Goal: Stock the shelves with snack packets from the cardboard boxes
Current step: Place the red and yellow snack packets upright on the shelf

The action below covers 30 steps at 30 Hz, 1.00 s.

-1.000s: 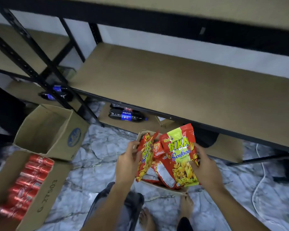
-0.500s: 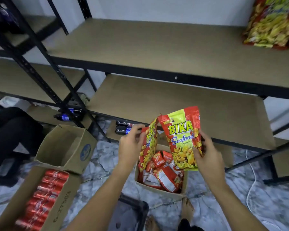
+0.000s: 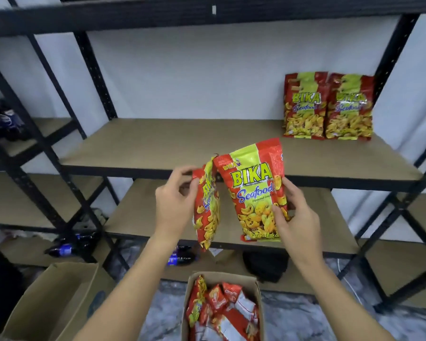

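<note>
Left hand grips one packet, right hand another, before shelf; two packets stand right; box below.

Brown shelf; two upright Bika packets

Both hands are higher than a second ago: the left hand and right hand now hold their two Bika packets up before the front edge of the middle shelf, well clear of the snack box. The left packet has turned edge-on; the right packet faces the camera. The view has tilted upward, so two packets standing at the shelf's back right corner now show.
</note>
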Available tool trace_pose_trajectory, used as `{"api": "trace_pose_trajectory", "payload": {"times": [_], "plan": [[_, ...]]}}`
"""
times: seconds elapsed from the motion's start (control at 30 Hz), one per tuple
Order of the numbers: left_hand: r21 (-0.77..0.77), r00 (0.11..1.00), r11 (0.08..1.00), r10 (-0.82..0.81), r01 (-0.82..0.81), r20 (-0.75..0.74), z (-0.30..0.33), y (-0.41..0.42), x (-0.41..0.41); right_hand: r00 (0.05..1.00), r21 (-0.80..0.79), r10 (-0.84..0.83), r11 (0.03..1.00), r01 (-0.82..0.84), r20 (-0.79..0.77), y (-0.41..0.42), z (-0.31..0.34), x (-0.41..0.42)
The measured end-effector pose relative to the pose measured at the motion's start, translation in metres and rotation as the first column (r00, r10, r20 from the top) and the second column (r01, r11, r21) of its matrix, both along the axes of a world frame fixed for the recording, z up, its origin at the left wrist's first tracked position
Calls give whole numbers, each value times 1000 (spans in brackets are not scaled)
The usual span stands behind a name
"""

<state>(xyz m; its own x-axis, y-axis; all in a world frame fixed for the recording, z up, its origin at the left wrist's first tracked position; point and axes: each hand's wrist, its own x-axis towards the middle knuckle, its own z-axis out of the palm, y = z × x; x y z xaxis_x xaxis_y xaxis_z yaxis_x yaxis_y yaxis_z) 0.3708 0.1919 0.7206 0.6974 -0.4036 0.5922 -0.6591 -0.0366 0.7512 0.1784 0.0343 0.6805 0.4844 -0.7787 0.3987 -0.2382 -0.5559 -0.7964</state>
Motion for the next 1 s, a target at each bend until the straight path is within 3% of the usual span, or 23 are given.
{"api": "trace_pose_trajectory", "payload": {"times": [0.27, 0.63, 0.8, 1.0], "plan": [[-79, 982, 979, -187, 189, 38, 81, -70, 5, 989, 0, -105, 994, 106, 104, -50, 55, -8], [-104, 929, 948, -315, 300, -194, 118, -218, 11, 971, -29, -231, 973, 230, -61, -191, 88, -29], [-53, 923, 956, -292, 288, -249, 111, -293, 35, 964, 53, -207, 974, 218, -169, -270, 91, -37], [163, 955, 970, -133, 180, -264, 68, -352, 69, 932, 105, -123, 980, 168, -341, -333, 85, -32]]}}
